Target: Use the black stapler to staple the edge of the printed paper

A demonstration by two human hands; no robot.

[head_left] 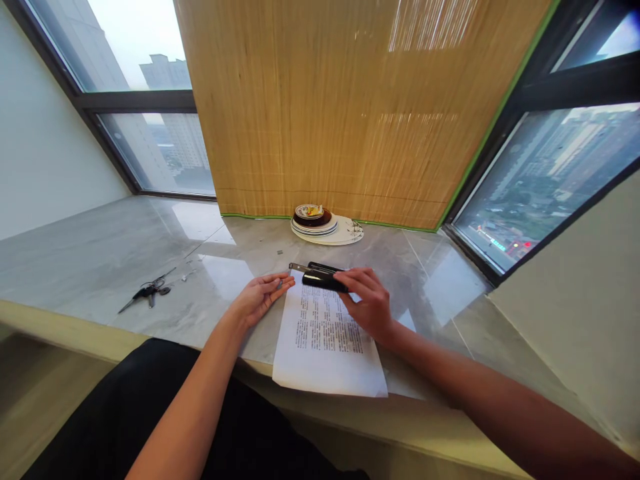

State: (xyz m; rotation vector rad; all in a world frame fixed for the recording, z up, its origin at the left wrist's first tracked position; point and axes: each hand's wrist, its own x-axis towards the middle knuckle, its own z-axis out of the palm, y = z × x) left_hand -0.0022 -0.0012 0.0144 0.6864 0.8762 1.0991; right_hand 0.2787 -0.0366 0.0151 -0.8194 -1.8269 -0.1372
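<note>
the paper (327,343) is white, with blocks of small dark print over its far and middle parts and a blank strip along its near end. it lies flat on the ledge (150,243), that near end hanging over the edge. above the paper's far end the stapler (325,279) is held, glossy black, a thin metal rail jutting out leftward. just left of the paper's far end a small grey piece (280,284) is held, too tiny to make out.
</note>
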